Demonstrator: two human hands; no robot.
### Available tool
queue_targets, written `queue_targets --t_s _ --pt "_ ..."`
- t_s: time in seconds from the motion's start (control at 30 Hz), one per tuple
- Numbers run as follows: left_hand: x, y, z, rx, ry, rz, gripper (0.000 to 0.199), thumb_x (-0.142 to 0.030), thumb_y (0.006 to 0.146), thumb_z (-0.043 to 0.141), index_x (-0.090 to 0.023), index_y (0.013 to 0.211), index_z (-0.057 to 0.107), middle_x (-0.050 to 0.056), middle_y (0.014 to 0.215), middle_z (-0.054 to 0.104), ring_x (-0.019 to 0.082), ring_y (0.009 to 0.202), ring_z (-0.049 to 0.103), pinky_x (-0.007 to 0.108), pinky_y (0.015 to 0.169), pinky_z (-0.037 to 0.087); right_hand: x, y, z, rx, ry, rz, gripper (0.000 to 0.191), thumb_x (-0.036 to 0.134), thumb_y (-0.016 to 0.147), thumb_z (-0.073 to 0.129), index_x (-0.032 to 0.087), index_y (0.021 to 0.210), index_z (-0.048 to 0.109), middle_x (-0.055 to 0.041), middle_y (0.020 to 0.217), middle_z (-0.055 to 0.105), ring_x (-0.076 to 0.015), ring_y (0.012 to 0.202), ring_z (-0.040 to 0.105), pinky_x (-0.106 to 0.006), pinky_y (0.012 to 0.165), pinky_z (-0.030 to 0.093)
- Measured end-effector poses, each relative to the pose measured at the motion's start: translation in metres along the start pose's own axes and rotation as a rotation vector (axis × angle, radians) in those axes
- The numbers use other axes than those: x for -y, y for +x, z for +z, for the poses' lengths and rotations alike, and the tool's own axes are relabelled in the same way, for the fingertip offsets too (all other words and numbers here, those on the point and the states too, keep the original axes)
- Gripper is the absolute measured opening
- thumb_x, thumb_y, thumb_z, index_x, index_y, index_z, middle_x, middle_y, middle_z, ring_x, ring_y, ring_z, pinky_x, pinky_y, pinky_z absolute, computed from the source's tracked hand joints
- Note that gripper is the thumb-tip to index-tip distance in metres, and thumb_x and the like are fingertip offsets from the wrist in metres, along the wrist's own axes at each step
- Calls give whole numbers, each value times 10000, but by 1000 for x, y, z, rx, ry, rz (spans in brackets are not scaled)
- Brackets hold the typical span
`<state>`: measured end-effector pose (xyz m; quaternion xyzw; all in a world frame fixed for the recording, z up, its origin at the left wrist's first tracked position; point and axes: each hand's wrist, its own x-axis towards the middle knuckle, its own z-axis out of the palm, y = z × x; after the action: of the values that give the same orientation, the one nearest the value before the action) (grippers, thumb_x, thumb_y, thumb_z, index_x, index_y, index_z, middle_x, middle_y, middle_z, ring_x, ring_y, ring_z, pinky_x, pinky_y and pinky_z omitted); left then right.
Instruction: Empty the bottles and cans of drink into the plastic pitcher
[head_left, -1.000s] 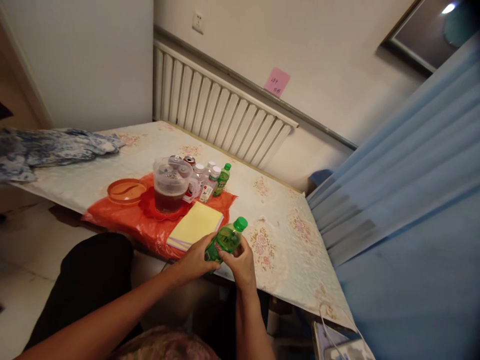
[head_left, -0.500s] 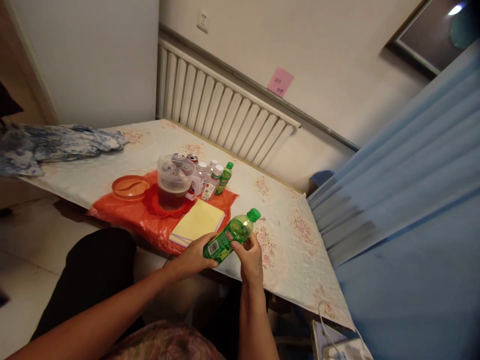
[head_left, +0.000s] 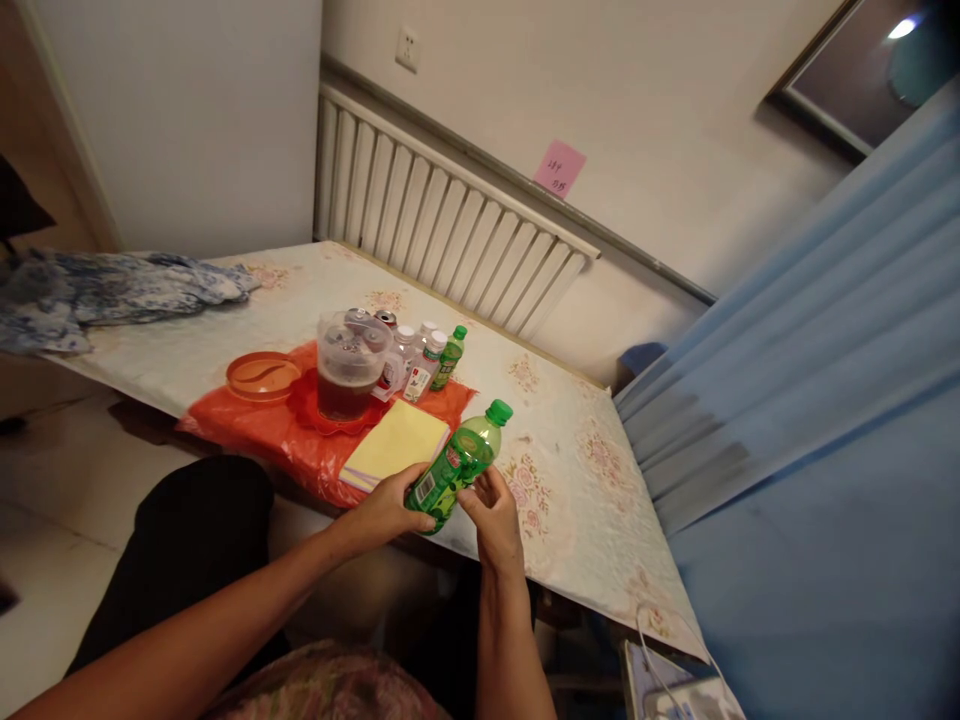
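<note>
A green plastic bottle [head_left: 457,462] with its green cap on leans to the upper right, held between both hands over the table's front edge. My left hand [head_left: 390,510] grips it round the base. On the bottle's right side, my right hand [head_left: 495,510] holds it with the thumb in front; some fingers are hidden behind it. Just beyond lies a stack of yellow paper [head_left: 397,445] on a red plastic sheet [head_left: 225,418]. A clear pitcher [head_left: 352,365] of brown liquid stands in a red dish [head_left: 304,400].
Behind the pitcher stand clear bottles [head_left: 421,372], a smaller green bottle [head_left: 448,360] and cans [head_left: 385,319]. An orange lid [head_left: 262,376] lies left of it. Crumpled cloth [head_left: 150,285] covers the table's far left. A blue curtain [head_left: 810,400] hangs at the right.
The bottle has tipped a little more upright, its cap moving slightly left and up. My right hand has shifted slightly left with it.
</note>
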<state>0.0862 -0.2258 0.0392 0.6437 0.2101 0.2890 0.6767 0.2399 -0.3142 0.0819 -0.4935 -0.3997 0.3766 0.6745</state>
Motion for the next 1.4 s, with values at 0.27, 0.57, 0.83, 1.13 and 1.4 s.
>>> queue_targets --t_s 0.27,0.57,0.83,1.13,1.4 --pt "-1 3 -7 117 -157 31 740 -285 627 801 -161 1303 528 93 1287 629 294 1194 566 421 1040 413 -2 -2 -4 20 42 19 589 360 657 852 196 1193 673 -91 1222 703 -270 1152 641 -405 1009 495" --pt "7 8 -11 182 -205 35 739 -263 641 803 -200 1298 470 77 1257 617 262 1142 569 396 974 434 -2 -1 -7 54 40 5 514 309 690 826 202 1170 677 -71 1162 722 -255 1093 656 -373 948 523" --pt "12 16 -6 279 -172 -10 749 -248 612 808 -226 1285 481 63 1295 612 272 1199 555 417 995 437 -4 -2 -18 45 -173 66 403 185 658 779 195 1046 670 -22 996 737 -202 933 683 -279 784 558" --pt "58 60 -30 -88 635 80 497 -381 828 579 -152 1269 569 131 1284 644 277 1182 609 409 1017 485 -15 19 -56 -151 -298 21 360 258 659 770 184 992 655 -42 948 742 -210 871 699 -300 756 567" --pt "94 91 -72 -328 1102 171 355 -272 888 492 -85 1165 613 248 1299 596 359 1299 491 550 1099 377 -27 78 -94 -359 -461 -45 381 322 619 765 170 949 651 -59 910 738 -218 813 699 -316 722 563"
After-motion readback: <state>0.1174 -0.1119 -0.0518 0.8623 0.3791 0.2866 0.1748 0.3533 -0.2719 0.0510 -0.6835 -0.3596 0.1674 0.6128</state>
